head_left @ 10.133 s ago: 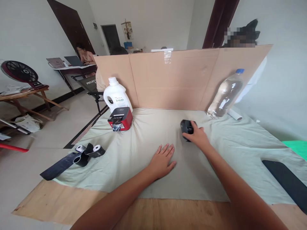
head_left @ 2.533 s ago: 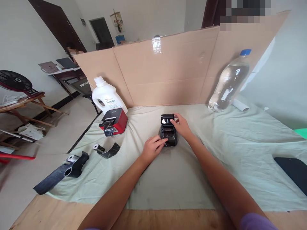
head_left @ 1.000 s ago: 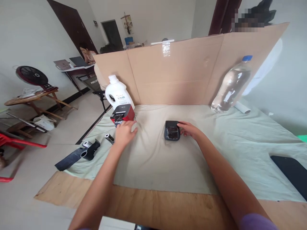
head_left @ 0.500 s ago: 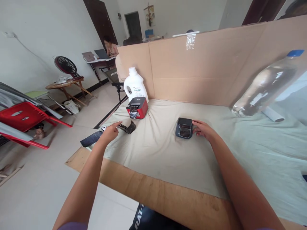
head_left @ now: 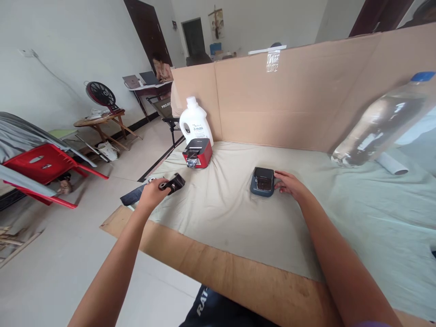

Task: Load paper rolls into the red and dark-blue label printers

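Observation:
My left hand [head_left: 155, 193] is closed round a small roll of black label paper [head_left: 174, 182], its loose strip sticking out to the right. A small dark portable printer [head_left: 262, 182] lies on the cloth in front of me. My right hand [head_left: 288, 183] is at the printer's right side, fingertips at its upper right edge and fingers slightly apart. Beyond my left hand stands a red and black label printer [head_left: 198, 153] with a dark glossy strip at its front. Another small roll, partly hidden, lies behind my left hand beside a dark flat strip [head_left: 132, 195].
A white jug [head_left: 196, 121] stands behind the red printer, against a cardboard wall [head_left: 272, 104]. To the right are a large clear bottle [head_left: 378, 125] with a blue cap and a white tube [head_left: 392, 163]. A bare wooden edge [head_left: 218, 263] runs along the front. A person sits in the background.
My left hand has gone from pointing at the black roll to gripping it, and its strip has shifted. My right hand stays beside the portable printer, whose cover looks slightly more raised.

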Demonstrator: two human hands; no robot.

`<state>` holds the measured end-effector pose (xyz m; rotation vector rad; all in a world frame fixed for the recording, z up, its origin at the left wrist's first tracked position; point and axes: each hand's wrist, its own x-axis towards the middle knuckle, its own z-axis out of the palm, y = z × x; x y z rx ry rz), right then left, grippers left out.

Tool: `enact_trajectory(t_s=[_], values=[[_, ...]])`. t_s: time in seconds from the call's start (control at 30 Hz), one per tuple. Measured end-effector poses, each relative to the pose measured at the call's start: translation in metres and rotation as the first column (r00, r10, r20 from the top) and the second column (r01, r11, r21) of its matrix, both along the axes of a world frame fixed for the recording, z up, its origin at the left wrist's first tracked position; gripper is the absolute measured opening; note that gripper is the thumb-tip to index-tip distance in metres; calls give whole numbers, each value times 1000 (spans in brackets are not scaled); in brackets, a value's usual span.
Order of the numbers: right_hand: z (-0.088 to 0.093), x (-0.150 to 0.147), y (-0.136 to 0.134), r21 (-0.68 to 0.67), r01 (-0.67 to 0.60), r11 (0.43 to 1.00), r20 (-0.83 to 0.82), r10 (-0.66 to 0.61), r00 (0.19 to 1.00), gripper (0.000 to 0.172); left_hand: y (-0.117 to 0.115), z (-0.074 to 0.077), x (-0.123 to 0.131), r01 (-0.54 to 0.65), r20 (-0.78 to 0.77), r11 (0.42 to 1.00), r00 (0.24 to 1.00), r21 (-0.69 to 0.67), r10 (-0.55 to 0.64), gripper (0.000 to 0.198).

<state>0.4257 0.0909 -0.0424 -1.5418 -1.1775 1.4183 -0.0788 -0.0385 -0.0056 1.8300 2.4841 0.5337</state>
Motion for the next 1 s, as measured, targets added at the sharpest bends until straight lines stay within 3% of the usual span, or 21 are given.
enact_trajectory(t_s=[0.2, 0.27, 0.37, 0.43, 0.5, 0.57, 0.6, 0.7, 0.83, 1.0], values=[[1, -2, 0, 3, 5, 1000, 5, -5, 1000, 51, -34, -22, 4, -131, -35, 991, 991, 35, 133, 46], [1, -2, 0, 4, 7, 1000, 9, -7, 1000, 51, -41, -21, 14, -167, -58, 984, 984, 65, 170, 51], [0, -3, -2, 27, -2, 1000, 19, 2, 1000, 48, -42, -11, 43, -180, -112, 955, 971, 234, 211, 59], [-3, -4, -6, 71, -19, 997, 32, 16, 999, 46, -30, -8, 74, -69, -61, 945, 994, 320, 94, 54], [-7, -3, -11, 143, -42, 989, 63, 34, 997, 45, -6, -14, 115, 117, 118, 945, 980, 305, -160, 45], [-12, -3, -19, 234, -103, 967, 122, 76, 990, 50, 28, -26, 162, 271, 413, 927, 836, 260, -360, 45], [-15, -3, -24, 283, -154, 947, 166, 109, 980, 54, 46, -33, 187, 323, 561, 923, 733, 210, -384, 50], [-22, -8, -40, 417, -327, 848, 367, 171, 914, 76, 91, -51, 251, 416, 845, 909, 474, 35, -249, 63], [-28, -11, -54, 531, -387, 753, 547, 44, 836, 95, 115, -51, 295, 458, 905, 889, 375, 9, -202, 57], [-25, 36, -42, 598, -300, 744, 514, -68, 855, 93, 135, -27, 339, 452, 940, 889, 266, 75, -215, 53]])
